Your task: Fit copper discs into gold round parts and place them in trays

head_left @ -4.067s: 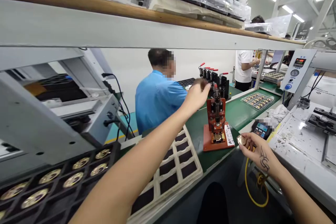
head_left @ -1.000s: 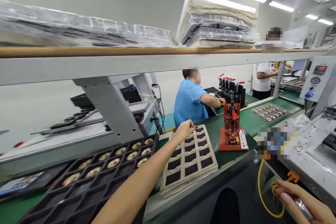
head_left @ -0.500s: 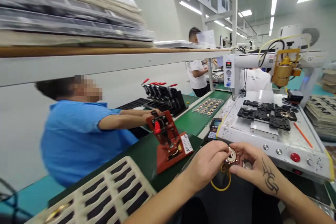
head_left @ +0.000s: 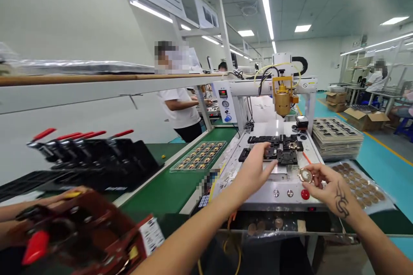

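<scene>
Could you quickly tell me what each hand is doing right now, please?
Left hand: open, holding nothing, reaching over the black fixture.
Right hand: fingers closed on a small round gold part.

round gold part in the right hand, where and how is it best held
By its thin outer rim, from the sides. The round gold part is a flat ring-like disc facing the camera, and the right hand already pinches its edge with its fingertips, leaving the face bare. The left hand reaches, open, toward the black fixtures.
</scene>
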Tool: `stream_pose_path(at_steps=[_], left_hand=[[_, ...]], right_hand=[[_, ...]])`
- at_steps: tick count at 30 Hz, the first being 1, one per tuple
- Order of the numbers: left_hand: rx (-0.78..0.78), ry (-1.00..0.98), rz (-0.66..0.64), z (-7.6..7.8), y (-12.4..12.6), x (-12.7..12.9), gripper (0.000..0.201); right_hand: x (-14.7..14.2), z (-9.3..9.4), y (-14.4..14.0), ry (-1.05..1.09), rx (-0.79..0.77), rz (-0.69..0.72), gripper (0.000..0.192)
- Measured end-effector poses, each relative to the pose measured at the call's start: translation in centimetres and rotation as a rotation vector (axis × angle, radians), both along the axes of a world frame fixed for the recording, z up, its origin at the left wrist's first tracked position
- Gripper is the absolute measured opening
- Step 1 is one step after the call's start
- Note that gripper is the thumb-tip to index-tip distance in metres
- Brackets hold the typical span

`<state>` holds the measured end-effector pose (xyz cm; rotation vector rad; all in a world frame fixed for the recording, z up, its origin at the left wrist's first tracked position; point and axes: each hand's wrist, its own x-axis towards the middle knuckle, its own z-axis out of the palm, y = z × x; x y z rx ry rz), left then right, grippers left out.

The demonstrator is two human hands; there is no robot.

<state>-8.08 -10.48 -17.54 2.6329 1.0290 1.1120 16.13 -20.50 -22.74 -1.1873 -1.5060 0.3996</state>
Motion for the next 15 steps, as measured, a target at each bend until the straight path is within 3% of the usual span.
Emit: stream_pose_path(at_steps=[4,8,12,15], left_hand=[[-0.108,0.197,-0.045,2.8,7.6,6.8,0.037],[-0.268,0.444,-0.034,3.5,12.9,11.3,0.030],[-0.393,0.599,-0.033,4.0,15.3,12.7,0.029],[-0.427,0.617,-0.038,4.5,15.5,13.4,0.029]], right_hand=[[3.9,1.2,-0.7,-0.046,0.038,-0.130,0.038],[7.2,0.9,-2.8,-0.056,0.027,-0.173,0.038],[10.2,0.2,-4.2,-0.030,-0.001,-0.173,0.040],[10.9,0.3,-2.7,-0.006,-0.005,-0.167,0.042]])
